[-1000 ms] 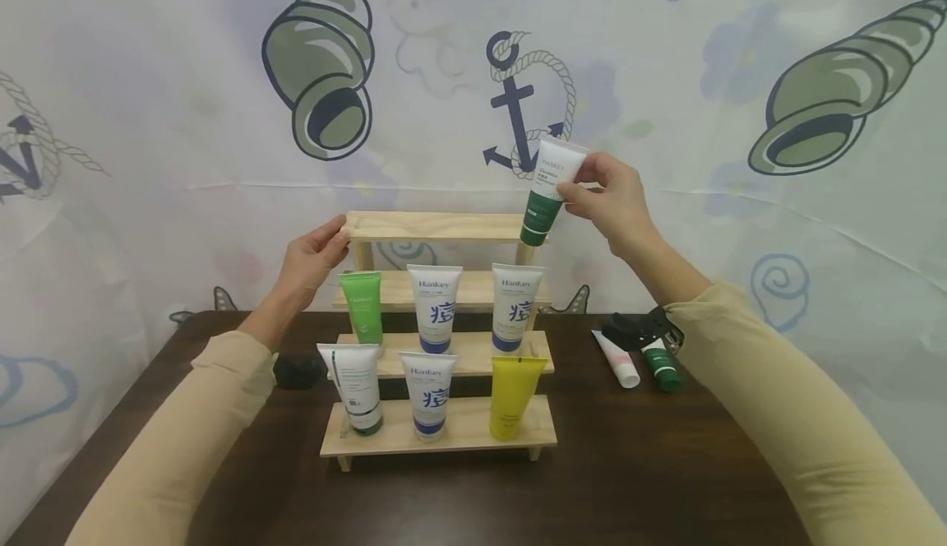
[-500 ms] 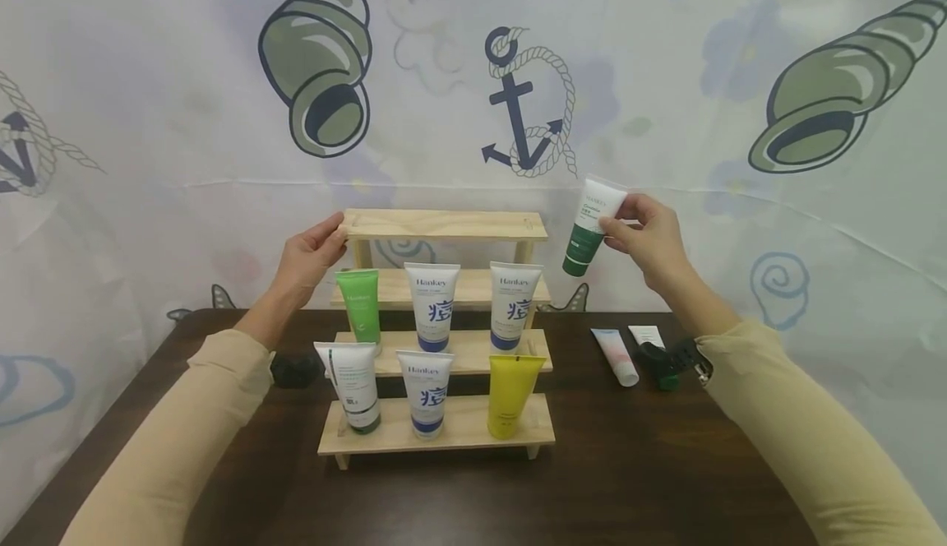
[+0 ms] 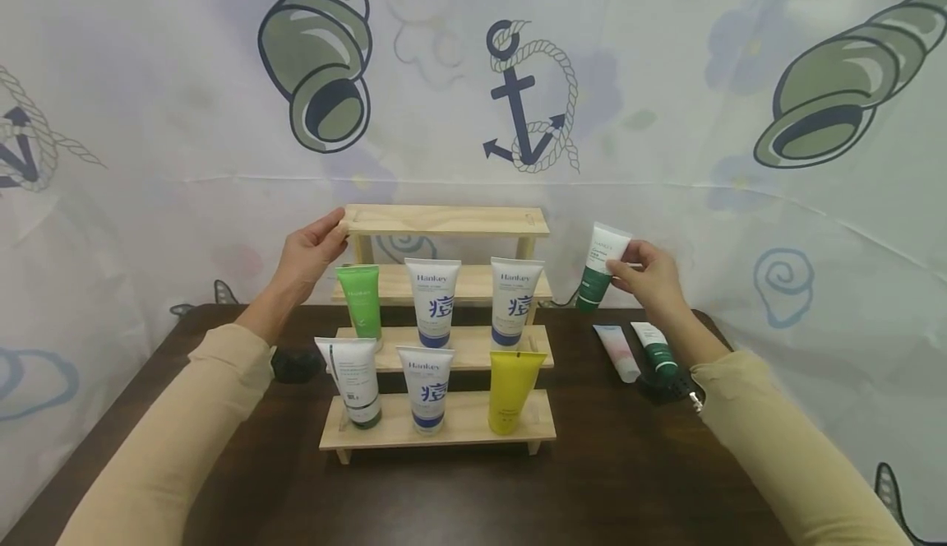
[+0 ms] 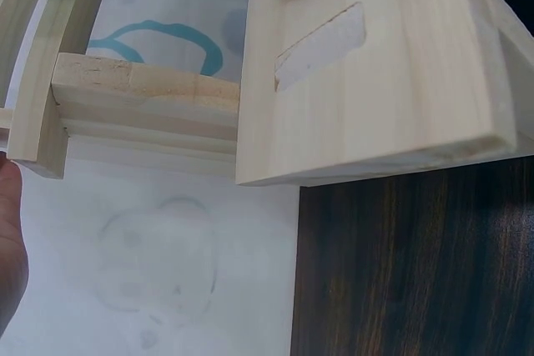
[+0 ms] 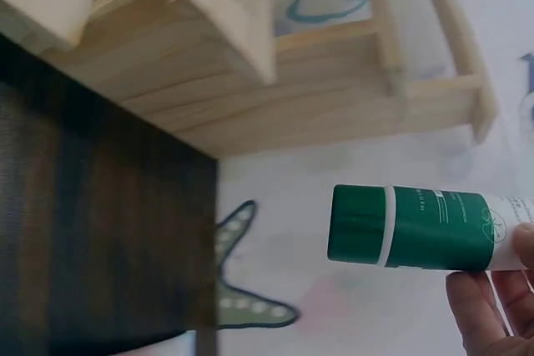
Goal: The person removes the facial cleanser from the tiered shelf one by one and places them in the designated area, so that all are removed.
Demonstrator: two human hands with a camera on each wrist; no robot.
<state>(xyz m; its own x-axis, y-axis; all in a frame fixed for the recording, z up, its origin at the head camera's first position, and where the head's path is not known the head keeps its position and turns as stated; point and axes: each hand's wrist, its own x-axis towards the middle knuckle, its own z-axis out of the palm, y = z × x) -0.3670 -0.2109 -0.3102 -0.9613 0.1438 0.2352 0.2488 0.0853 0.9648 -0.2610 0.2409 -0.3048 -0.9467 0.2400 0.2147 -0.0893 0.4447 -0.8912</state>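
a white-and-green tube [image 3: 598, 273] tilts cap down in the air, just right of an upright, four-tiered wooden rack [image 3: 447, 219]. the tube's finer print looks too blurred to read.

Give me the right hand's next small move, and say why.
Probably lower the held tube toward the table, near the pink-tinted tube and the lying green-and-white tube. The right hand holds it in the air, apart from the wooden rack, and over the last second has carried it down and rightward, toward those two.
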